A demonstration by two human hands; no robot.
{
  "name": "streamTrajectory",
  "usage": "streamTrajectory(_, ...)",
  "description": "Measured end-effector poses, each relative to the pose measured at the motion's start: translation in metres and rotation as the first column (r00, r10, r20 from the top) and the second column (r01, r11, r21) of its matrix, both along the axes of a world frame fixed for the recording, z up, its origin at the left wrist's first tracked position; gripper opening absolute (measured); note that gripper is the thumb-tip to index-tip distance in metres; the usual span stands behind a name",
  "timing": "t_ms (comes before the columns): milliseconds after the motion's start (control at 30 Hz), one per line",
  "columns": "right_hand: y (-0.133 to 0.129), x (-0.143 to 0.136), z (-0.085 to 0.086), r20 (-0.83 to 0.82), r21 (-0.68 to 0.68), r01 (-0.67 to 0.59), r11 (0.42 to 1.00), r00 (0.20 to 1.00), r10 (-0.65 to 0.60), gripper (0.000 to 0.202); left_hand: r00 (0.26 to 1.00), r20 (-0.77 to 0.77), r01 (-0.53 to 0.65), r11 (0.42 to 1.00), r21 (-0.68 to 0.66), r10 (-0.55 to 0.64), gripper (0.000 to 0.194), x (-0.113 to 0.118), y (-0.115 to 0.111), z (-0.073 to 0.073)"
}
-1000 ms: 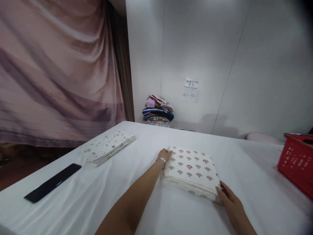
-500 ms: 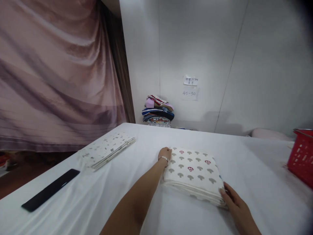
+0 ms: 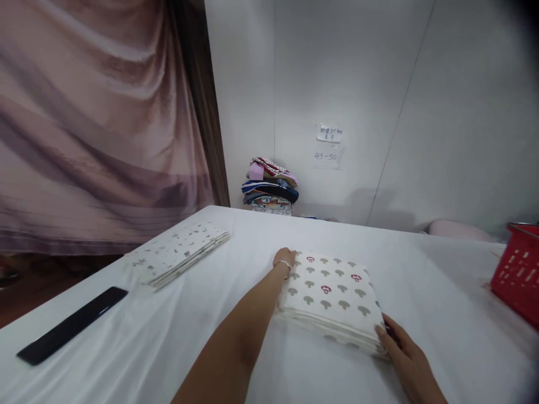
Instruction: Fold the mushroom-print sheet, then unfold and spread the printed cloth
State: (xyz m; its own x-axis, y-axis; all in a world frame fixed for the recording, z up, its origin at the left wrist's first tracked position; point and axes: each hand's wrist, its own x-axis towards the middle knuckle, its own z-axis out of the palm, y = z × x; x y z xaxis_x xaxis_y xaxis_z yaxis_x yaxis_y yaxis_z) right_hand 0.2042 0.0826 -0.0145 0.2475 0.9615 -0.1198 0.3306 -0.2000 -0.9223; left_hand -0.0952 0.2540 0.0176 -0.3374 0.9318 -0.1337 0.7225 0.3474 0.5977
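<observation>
A folded white cloth [image 3: 332, 289] printed with grey and red mushrooms lies on the white-covered table [image 3: 236, 252], its stacked layers showing along the near edge. My left hand [image 3: 285, 258], a bracelet at the wrist, is closed at the cloth's far left corner; its fingertips are partly hidden. At the near right corner, my right hand [image 3: 402, 345] grips the folded layers, thumb on top and fingers around the side.
Another folded white cloth [image 3: 177, 252] with small prints lies on the left, near a long black flat piece [image 3: 73, 324]. A red basket [image 3: 516, 275] stands at right. Behind the table are a pile of folded fabrics [image 3: 272, 185], a wall with paper signs [image 3: 327, 154] and a pink curtain [image 3: 92, 123].
The view has shifted slightly, so most things sit a little further left and higher. Both hands stay at the same corners of the mushroom cloth, which looks unchanged.
</observation>
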Motion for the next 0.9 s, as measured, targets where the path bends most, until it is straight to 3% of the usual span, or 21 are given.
streamTrajectory(267, 0.001, 0.002, 0.000, 0.005, -0.002, -0.029, 1.000, 1.000, 0.029, 0.062, 0.998, 0.036, 0.043, 0.998, 0.043, -0.044, 0.026, -0.010, -0.016, -0.003)
streamTrajectory(700, -0.005, -0.006, 0.018, 0.000, -0.051, -0.011, 0.999, 1.000, 0.011, 0.071, 0.989, 0.116, 0.068, 0.971, 0.228, -0.097, 0.024, -0.010, -0.108, -0.009)
streamTrajectory(900, 0.002, -0.001, 0.023, 0.169, 0.003, -0.036, 0.999, 0.985, 0.035, 0.061, 0.987, 0.160, -0.022, 0.975, 0.219, -0.013, 0.020, -0.010, -0.131, -0.008)
